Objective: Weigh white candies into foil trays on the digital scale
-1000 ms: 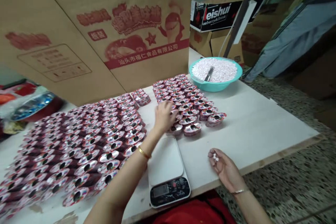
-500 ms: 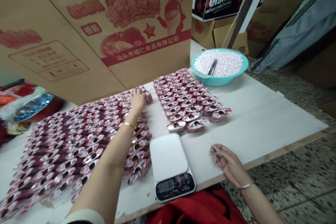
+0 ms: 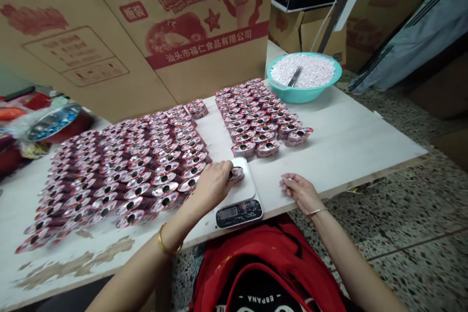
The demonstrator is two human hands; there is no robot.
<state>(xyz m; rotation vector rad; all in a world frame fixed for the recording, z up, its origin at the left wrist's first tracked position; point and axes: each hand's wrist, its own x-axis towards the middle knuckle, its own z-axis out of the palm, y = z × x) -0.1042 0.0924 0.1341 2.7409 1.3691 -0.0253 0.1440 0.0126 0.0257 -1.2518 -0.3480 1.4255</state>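
Note:
My left hand is closed round a small pink-and-silver oval packet with a dark round opening on top. Hand and packet are over the white plate of a digital scale; whether the packet rests on it I cannot tell. To the right of the scale, my right hand hovers near the table edge, thumb and fingers pinched together. Something small and pale may be between its fingertips, too small to name. Rows of similar packets stand left of the scale, and a second block of packets stands behind it.
A turquoise basin of small white pellets stands at the back right, a metal utensil lying in it. Large cardboard boxes border the back. A dark red bowl of blue-wrapped pieces sits far left.
My left hand has come back from the far end of the left rows to the scale, now with a packet. My right hand stays pinched beside the scale. The view has shifted.

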